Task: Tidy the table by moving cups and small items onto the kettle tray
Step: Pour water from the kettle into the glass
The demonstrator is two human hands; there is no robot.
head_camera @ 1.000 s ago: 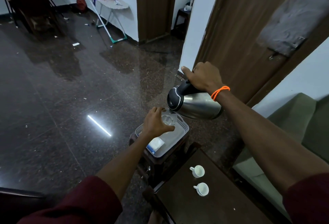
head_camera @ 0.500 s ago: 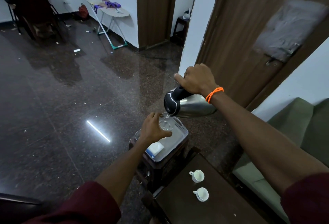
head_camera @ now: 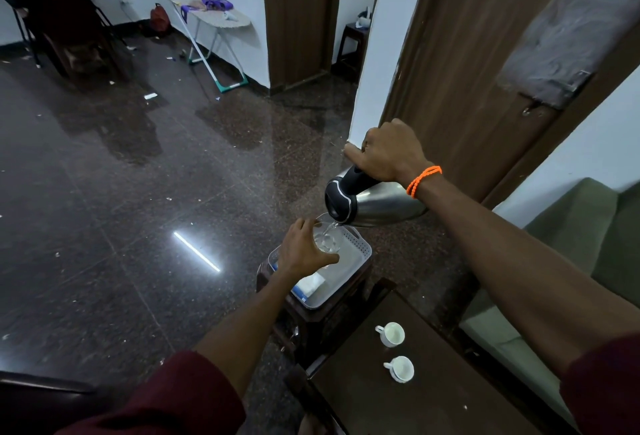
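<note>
Our right hand [head_camera: 389, 154] grips the kettle [head_camera: 374, 204], tipped over the glass [head_camera: 329, 239] our left hand [head_camera: 303, 251] steadies above the tray [head_camera: 356, 254]; we judge a wobble could slop water onto the white packet [head_camera: 310, 284] at the tray's 7 o'clock; two cups [head_camera: 393, 334] wait on the table [head_camera: 433, 400] at 5 o'clock, nothing blocking them.
</note>
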